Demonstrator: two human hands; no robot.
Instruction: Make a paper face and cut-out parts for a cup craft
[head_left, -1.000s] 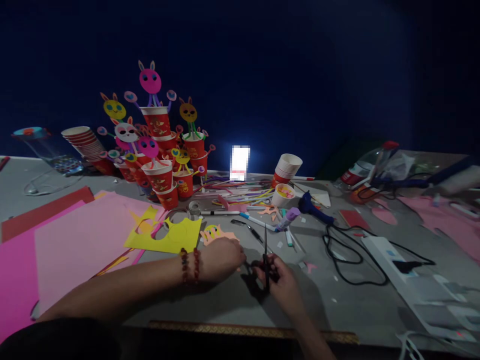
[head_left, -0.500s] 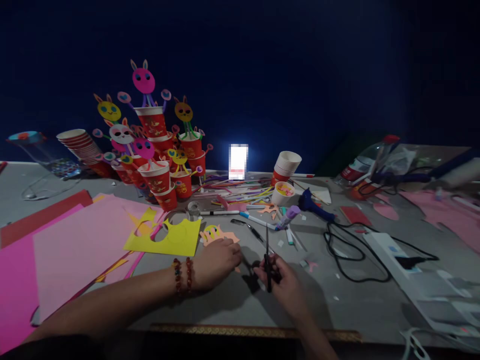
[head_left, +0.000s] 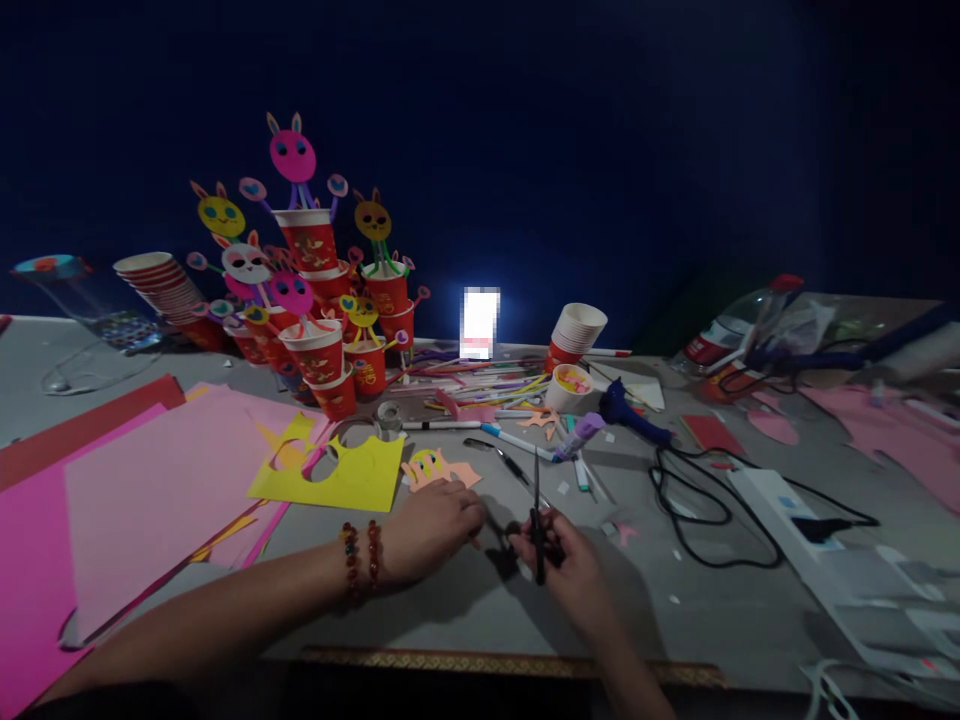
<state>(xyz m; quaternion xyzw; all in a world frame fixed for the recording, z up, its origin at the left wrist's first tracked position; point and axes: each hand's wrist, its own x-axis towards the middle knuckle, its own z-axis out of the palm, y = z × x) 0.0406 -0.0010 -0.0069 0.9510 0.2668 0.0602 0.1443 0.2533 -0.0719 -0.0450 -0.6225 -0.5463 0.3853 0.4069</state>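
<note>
My right hand (head_left: 564,565) is closed round the handles of black scissors (head_left: 536,505), whose blades point away from me over the grey table (head_left: 465,600). My left hand (head_left: 433,525), with a bead bracelet on the wrist, rests knuckles-up just left of the scissors, fingers curled on a small piece I cannot make out. A peach paper cut-out with a yellow face (head_left: 435,468) lies just beyond my left hand. A yellow sheet with holes cut in it (head_left: 341,475) lies to the left.
Pink sheets (head_left: 142,490) cover the left. Red paper cups with animal faces on sticks (head_left: 315,300) stand at the back left, beside cup stacks (head_left: 574,335). Pens and straws (head_left: 487,395), a blue glue gun (head_left: 626,415), black cable (head_left: 690,510) and a power strip (head_left: 787,520) lie to the right.
Both hands stay at nearly the same spot. The view has shifted slightly.
</note>
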